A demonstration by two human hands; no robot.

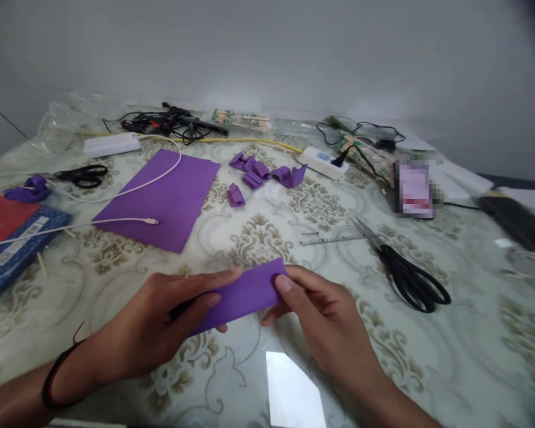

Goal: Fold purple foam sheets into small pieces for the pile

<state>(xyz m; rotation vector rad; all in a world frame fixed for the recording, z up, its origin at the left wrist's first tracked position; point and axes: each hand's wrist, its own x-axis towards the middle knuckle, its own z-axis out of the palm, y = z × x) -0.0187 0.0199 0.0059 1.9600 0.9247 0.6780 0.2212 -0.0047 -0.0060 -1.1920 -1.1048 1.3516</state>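
Note:
A purple paper strip (245, 292) is held between both hands just above the table, near its front edge. My left hand (160, 324) pinches the strip's left part, thumb on top and fingers under. My right hand (325, 321) grips the strip's right end with thumb and forefinger. A stack of purple sheets (164, 199) lies further back on the left. Several small folded purple pieces (263, 175) sit behind the middle. Black scissors (405, 276) lie to the right of my right hand.
A clear ruler (334, 239) lies by the scissors. A second pair of scissors (82, 175), white cables (129, 189), a power strip (323, 161), a glue gun (169, 122), a phone (414, 190) and a blue book (13, 249) ring the patterned tablecloth (472, 356).

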